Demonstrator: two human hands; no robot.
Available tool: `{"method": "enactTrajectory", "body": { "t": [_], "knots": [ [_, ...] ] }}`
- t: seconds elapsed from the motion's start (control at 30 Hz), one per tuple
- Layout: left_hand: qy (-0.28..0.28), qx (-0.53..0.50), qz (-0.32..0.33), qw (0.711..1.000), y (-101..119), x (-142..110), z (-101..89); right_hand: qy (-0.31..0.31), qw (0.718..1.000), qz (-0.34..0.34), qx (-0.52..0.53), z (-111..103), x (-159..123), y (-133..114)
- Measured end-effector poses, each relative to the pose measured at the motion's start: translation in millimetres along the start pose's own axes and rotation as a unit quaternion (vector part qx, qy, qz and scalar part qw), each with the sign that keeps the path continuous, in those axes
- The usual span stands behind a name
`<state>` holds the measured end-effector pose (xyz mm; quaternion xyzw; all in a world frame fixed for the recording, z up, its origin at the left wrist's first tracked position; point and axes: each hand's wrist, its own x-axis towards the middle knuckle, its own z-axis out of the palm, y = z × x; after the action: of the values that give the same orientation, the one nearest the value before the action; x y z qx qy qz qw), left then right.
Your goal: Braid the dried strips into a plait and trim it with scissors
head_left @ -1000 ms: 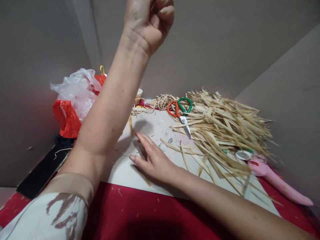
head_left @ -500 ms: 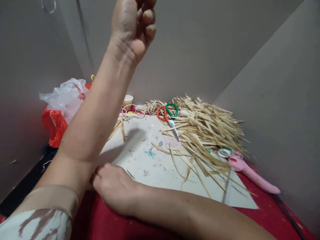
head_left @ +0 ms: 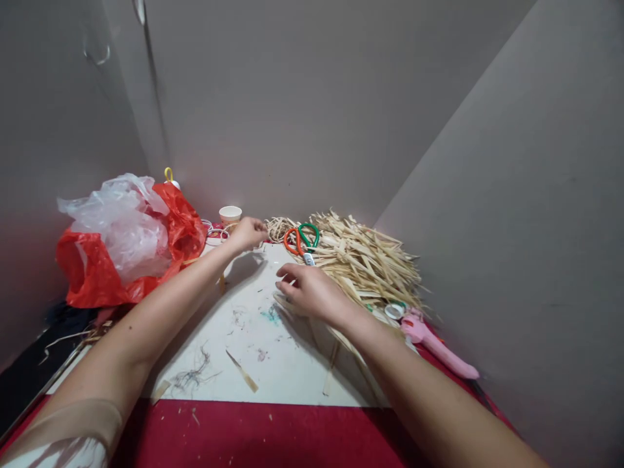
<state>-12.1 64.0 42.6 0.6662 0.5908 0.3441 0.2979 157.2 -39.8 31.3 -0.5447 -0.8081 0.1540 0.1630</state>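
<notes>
Stretched out to the far edge of the white board [head_left: 205,325], my left hand [head_left: 249,234] is beside a coil of thin twisted straw cord [head_left: 281,227]. Its fingers look loosely curled and a little apart, with nothing visible in them. My right hand [head_left: 312,289] hovers over the middle of the board, palm down, thumb and fingers apart and nothing held. Just beyond it lie scissors [head_left: 307,244] with one orange and one green handle, their blades mostly hidden by my right hand. A heap of dry straw strips [head_left: 365,253] spreads to its right.
A red plastic bag [head_left: 182,227] and a clear plastic bag [head_left: 129,227] are crumpled at left. A paper cup [head_left: 230,216] stands at the back. A pink glue gun [head_left: 439,348] lies at right. A red cloth [head_left: 263,432] shows in front. Grey walls enclose the table.
My left hand has come down from high up to the cord coil. My right hand has moved from the board's front left edge to above its middle and opened. The view has shifted.
</notes>
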Motion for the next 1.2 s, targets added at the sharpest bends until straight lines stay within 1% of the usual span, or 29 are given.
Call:
{"method": "enactTrajectory", "body": {
  "t": [0.03,0.1,0.17,0.23,0.3,0.47,0.57,0.67,0.77,0.87,0.97,1.1,1.2],
  "knots": [
    [0.002,0.016,-0.003,1.000,-12.3,2.0,7.6,0.018,1.000,0.012,0.019,-0.7,8.9,11.3],
    [0.014,0.042,-0.008,0.999,-32.0,6.9,20.1,0.030,0.995,0.037,0.090,-0.7,25.4,28.4],
    [0.020,0.060,-0.011,0.998,-45.1,12.8,29.7,0.031,0.979,0.092,0.181,0.5,39.3,37.0],
    [0.026,0.070,-0.015,0.997,-52.9,19.6,37.2,0.029,0.957,0.145,0.249,1.4,51.5,38.2],
    [0.032,0.076,-0.011,0.997,-57.2,26.2,42.8,0.031,0.946,0.171,0.275,1.0,63.6,35.5],
    [0.030,0.102,0.019,0.994,-61.7,35.6,49.7,0.049,0.947,0.174,0.263,-6.1,93.1,31.1],
    [0.028,0.124,0.019,0.992,-62.7,35.1,50.7,0.070,0.952,0.172,0.243,-7.0,105.0,34.0],
    [0.027,0.146,0.013,0.989,-62.2,33.0,51.5,0.084,0.958,0.176,0.208,-2.3,110.9,41.5],
    [0.028,0.169,0.010,0.985,-60.6,31.0,52.7,0.103,0.966,0.198,0.132,1.3,110.6,52.2],
    [0.027,0.184,0.010,0.982,-58.9,29.3,53.6,0.116,0.966,0.231,0.028,-1.1,104.8,62.4],
    [0.027,0.194,0.013,0.981,-58.0,27.6,54.1,0.105,0.961,0.249,-0.065,-3.5,95.9,68.6],
    [0.036,0.203,0.008,0.979,-59.2,24.7,56.3,0.073,0.960,0.224,-0.152,4.0,84.8,69.0],
    [0.049,0.209,0.004,0.977,-62.1,22.7,58.8,0.065,0.957,0.207,-0.192,12.2,80.7,66.9]
  ]
}}
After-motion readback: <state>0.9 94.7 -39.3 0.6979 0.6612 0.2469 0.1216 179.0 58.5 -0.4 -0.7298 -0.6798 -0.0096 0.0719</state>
